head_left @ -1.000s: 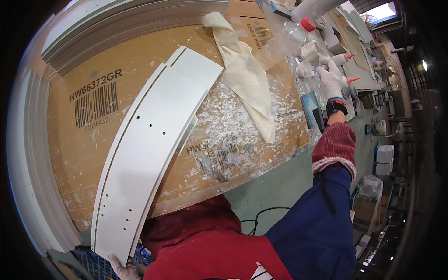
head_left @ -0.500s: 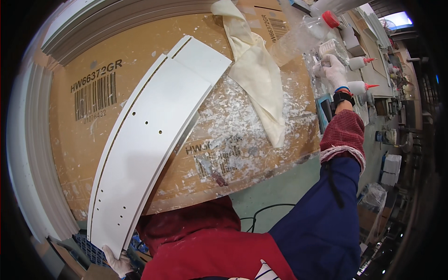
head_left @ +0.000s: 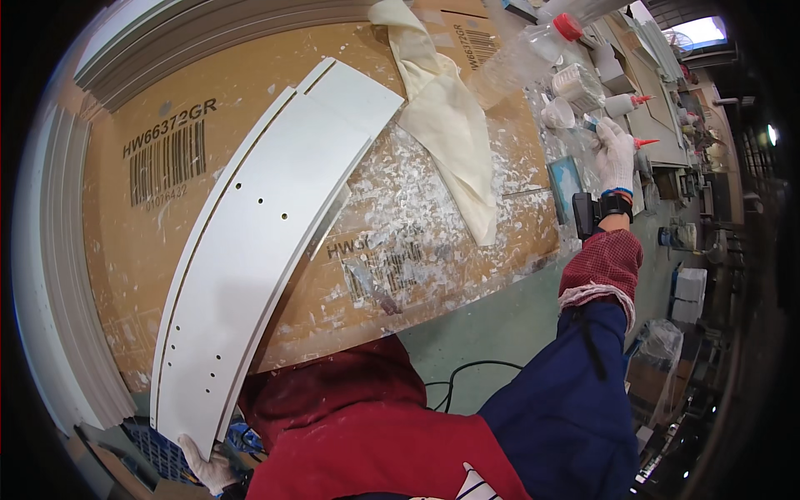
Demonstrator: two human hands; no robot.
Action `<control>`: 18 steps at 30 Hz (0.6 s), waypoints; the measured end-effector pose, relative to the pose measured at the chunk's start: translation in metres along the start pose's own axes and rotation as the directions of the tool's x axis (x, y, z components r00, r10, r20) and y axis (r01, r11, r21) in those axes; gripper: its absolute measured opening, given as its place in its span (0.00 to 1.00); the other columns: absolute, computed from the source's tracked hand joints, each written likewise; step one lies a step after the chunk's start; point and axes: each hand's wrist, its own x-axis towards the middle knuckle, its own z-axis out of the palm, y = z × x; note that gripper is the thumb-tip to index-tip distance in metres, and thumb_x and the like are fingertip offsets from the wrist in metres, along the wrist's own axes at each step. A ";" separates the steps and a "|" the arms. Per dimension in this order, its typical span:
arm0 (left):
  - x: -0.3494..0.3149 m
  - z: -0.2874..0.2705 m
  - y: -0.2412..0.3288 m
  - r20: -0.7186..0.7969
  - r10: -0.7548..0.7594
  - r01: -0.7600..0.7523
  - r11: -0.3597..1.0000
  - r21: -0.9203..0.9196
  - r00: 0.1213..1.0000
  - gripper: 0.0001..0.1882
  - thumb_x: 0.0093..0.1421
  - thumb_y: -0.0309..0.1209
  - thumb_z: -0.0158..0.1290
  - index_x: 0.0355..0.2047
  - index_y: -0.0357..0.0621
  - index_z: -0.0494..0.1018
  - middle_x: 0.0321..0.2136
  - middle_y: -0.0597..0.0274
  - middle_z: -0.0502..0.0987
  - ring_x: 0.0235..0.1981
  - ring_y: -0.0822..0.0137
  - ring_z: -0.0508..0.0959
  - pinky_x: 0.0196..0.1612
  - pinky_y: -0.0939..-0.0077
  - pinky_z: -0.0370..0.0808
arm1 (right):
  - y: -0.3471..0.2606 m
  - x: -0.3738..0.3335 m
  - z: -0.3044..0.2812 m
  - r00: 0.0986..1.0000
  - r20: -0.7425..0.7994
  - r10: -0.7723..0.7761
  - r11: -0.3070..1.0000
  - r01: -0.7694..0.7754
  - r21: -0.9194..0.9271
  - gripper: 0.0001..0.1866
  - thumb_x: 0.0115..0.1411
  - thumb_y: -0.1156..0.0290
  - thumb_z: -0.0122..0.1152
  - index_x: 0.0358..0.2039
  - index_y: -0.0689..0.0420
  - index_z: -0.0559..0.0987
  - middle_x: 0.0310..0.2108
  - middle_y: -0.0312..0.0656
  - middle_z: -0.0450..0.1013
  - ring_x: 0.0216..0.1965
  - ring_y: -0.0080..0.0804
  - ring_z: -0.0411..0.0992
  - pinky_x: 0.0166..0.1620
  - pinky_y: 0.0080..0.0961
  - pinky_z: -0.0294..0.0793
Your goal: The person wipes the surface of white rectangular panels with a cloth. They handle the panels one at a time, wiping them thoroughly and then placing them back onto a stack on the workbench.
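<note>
A long curved white panel with small drilled holes and a groove along its outer edge lies slantwise on the cardboard-covered bench. My left hand, in a white glove, grips the panel's near end, with the thumb on top. At the far right my gloved right hand is closed among bottles, its fingers curled by a small dark bluish piece. What it holds is too small to make out. Beside it are a small white cup, a clear ribbed container and a white bottle with a red nozzle.
A cream cloth lies right of the panel on cardboard spattered with white flakes. A clear bottle with a red cap lies beyond. Stacked grey-white strips line the left side. A blue flat item sits at the bench's right edge.
My right hand has moved off the white cup, a little nearer and to the right, exposing the cup. My left hand keeps its grip on the panel. The whole view has shifted slightly.
</note>
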 end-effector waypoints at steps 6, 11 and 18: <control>-0.006 0.023 0.008 -0.044 0.017 -0.021 0.996 -0.084 0.999 0.17 0.62 0.43 0.55 0.44 0.46 0.69 0.32 0.64 0.76 0.25 0.74 0.74 0.23 0.84 0.68 | 0.005 -0.034 -0.028 0.999 -0.028 -0.035 0.983 0.029 -0.181 0.15 0.59 0.77 0.60 0.46 0.64 0.72 0.32 0.36 0.72 0.27 0.18 0.67 0.28 0.17 0.67; -0.009 0.018 0.004 -0.065 0.058 -0.064 0.994 -0.090 0.996 0.18 0.62 0.42 0.55 0.46 0.45 0.69 0.34 0.64 0.76 0.27 0.74 0.75 0.23 0.83 0.68 | 0.021 -0.067 -0.008 0.981 0.050 -0.188 0.397 0.122 -0.910 0.20 0.54 0.70 0.62 0.48 0.62 0.75 0.33 0.38 0.74 0.35 0.25 0.71 0.40 0.23 0.71; 0.005 0.003 -0.005 0.026 -0.008 0.011 0.992 -0.127 1.000 0.20 0.63 0.42 0.54 0.49 0.45 0.69 0.37 0.63 0.76 0.30 0.70 0.75 0.25 0.81 0.68 | 0.021 -0.069 -0.012 0.981 -0.052 -0.188 0.620 0.077 -0.781 0.18 0.55 0.71 0.62 0.48 0.59 0.75 0.32 0.35 0.73 0.29 0.19 0.69 0.31 0.19 0.70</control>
